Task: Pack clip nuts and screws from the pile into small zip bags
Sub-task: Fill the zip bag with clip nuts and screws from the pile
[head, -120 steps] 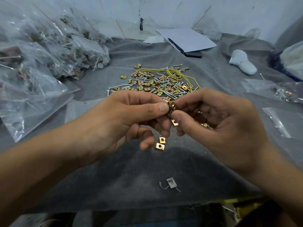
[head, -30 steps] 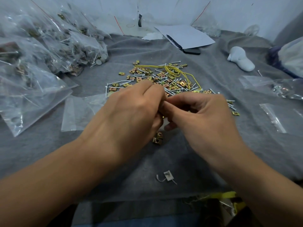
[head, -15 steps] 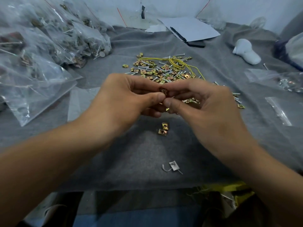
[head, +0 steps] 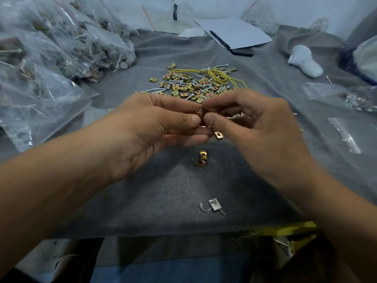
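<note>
both hands meet above the grey felt cloth. the left hand and right hand each pinch, thumb against fingers, a small stack of brass-coloured clip nuts. two loose clip nuts lie just below. the pile of clip nuts and silver screws sits beyond, filled clear zip bags at left.

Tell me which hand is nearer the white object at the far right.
Right. The right hand is mid-table, below and left of the white object; the left hand lies farther left, beyond the right hand.
</note>
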The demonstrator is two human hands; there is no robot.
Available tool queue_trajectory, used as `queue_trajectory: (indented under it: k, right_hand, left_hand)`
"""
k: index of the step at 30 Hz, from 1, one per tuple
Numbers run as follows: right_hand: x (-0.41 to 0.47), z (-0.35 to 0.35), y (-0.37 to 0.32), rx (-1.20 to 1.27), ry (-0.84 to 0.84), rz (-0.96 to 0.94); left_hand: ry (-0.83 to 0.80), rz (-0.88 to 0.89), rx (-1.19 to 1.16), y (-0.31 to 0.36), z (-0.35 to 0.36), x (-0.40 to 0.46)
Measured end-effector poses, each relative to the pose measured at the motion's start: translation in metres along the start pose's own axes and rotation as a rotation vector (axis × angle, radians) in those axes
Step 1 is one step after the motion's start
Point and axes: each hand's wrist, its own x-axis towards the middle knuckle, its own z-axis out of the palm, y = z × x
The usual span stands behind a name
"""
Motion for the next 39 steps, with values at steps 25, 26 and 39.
queue_trajectory:
  k: [25,26,39]
  right_hand:
    - [-0.002,-0.003,-0.008,0.200,0.018,-0.155]
    - [-0.003,-0.003,-0.009,0.197,0.024,-0.166]
    - [-0.003,0.000,-0.015,0.117,0.163,-0.241]
  left_hand:
    - [-0.118,-0.048,-0.024,0.004,-0.004,-0.001]
    - [-0.132,-0.056,-0.025,0.004,-0.004,-0.001]
    - [-0.155,-0.032,-0.054,0.006,-0.001,-0.003]
